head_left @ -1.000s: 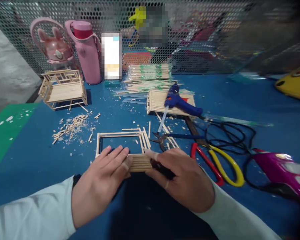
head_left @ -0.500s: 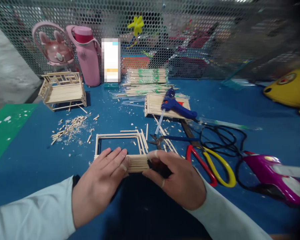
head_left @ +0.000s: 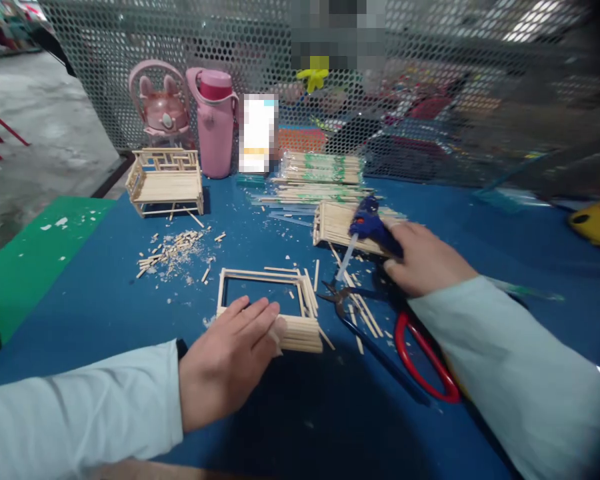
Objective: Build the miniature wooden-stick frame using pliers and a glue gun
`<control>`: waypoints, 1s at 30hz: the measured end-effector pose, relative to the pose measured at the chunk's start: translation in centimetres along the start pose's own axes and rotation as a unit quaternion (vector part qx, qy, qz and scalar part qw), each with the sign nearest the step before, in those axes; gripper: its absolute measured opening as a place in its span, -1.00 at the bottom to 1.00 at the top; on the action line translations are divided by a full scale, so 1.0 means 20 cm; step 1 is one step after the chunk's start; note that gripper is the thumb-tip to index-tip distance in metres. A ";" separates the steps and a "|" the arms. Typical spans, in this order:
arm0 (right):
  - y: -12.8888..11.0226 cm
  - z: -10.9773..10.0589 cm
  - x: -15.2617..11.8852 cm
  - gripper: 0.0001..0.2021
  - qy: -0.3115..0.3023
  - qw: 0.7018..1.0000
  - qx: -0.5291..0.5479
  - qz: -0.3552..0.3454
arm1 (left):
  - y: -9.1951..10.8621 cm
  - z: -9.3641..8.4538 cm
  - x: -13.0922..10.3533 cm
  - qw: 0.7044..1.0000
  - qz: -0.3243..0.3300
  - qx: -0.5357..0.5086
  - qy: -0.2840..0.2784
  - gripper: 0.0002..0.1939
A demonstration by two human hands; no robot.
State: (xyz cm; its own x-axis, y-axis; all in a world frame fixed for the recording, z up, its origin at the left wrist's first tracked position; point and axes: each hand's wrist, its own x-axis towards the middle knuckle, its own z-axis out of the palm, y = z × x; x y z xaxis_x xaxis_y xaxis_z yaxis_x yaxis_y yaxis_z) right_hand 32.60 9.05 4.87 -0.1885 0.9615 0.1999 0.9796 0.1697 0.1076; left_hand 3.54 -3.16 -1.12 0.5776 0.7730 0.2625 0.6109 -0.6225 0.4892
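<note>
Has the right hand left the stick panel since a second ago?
Yes. The right hand went away from the stick panel, up-right to the blue glue gun; the left hand remains on the panel.

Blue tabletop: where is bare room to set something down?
Bare: the near tabletop between the left hand and red scissors. Crowded: around the right hand on the glue gun, sticks and pliers.
</note>
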 end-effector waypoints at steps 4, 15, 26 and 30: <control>-0.01 0.03 0.06 -0.62 -0.007 1.000 0.004 0.017 | 0.01 0.00 0.03 0.999 -0.047 -0.013 -0.014 -0.65; -0.02 0.00 0.12 -0.71 -0.021 0.990 0.102 0.099 | 0.01 -0.20 0.18 0.993 -0.043 -0.086 -0.069 -0.79; 0.05 -0.07 -0.01 -0.62 0.006 0.908 0.385 0.166 | 0.01 -0.33 0.21 0.975 -0.132 -0.146 0.104 -0.77; 0.04 -0.15 -0.18 -0.53 -0.053 0.899 0.422 0.101 | -0.03 -0.38 0.10 0.943 -0.194 -0.198 0.184 -0.79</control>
State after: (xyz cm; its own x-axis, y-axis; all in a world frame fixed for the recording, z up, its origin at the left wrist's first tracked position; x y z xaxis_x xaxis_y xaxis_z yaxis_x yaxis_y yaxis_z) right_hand 33.85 5.09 7.19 -0.0374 0.9987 0.0337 0.7056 0.0502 -0.7068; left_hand 0.14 -0.33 5.30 0.0810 0.9688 0.2342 0.4449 -0.2454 0.8613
